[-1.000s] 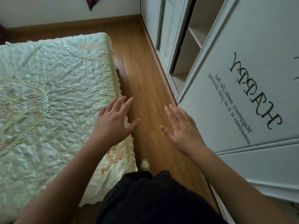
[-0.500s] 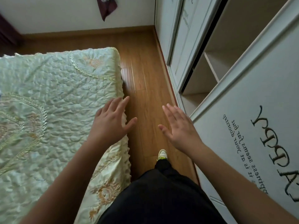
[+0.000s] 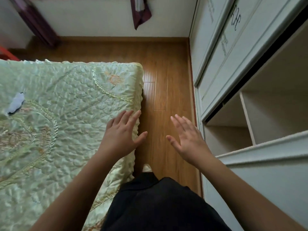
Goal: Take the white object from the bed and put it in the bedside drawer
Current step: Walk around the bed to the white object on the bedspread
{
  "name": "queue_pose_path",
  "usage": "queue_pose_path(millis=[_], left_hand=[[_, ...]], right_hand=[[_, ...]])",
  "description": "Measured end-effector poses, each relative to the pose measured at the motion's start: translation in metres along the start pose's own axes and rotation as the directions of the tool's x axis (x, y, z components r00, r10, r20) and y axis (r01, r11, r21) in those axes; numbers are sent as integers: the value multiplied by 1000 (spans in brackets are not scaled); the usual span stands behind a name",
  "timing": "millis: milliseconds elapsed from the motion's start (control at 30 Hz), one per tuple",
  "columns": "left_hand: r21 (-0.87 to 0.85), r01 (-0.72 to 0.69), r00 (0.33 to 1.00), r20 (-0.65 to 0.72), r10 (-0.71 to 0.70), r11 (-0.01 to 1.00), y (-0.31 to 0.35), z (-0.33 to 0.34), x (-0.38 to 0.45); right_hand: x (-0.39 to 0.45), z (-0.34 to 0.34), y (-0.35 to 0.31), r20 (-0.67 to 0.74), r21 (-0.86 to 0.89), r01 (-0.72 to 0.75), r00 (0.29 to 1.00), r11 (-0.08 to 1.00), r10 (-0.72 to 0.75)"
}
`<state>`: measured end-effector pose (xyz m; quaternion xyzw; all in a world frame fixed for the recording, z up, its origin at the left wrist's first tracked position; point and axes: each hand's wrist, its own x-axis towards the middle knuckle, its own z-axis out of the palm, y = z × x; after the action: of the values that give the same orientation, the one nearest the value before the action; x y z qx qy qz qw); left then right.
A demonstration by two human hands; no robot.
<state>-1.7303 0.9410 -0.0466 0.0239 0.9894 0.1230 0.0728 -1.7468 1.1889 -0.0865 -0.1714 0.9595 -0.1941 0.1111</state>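
Nearest, the left hand [image 3: 122,135] and right hand [image 3: 186,139] hover with fingers spread, holding nothing, over the bed's [image 3: 66,114] edge and the floor [image 3: 163,90]. Farther off, the white object [image 3: 15,103] lies on the quilt at the picture's left; it looks soft and light, best pinched mid-body. It is blurred, and no bedside drawer shows.

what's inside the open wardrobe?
The open wardrobe shows bare pale shelves and a white divider; nothing sits on the visible parts. The sliding door covers the rest.
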Motion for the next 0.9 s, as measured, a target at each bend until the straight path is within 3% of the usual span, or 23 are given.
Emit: queue_pose_path(millis=[133, 367, 600, 733, 900], left_hand=[[-80, 39, 999, -29, -41, 996, -18, -3, 66], [-76, 86, 994, -59, -91, 993, -67, -22, 191], [-57, 46, 996, -74, -50, 997, -124, -67, 314], [-26, 19, 994, -110, -21, 999, -125, -81, 386], [1, 37, 998, -56, -36, 999, -110, -71, 474]], right_hand=[[70, -11, 12, 14, -8, 12, 1000, 1000, -12], [225, -34, 19, 81, -43, 55, 995, 998, -51], [346, -78, 22, 14, -51, 27, 1000, 998, -27], [394, -96, 46, 25, -48, -30, 999, 998, 31], [465, -116, 92, 46, -70, -52, 997, 996, 55]])
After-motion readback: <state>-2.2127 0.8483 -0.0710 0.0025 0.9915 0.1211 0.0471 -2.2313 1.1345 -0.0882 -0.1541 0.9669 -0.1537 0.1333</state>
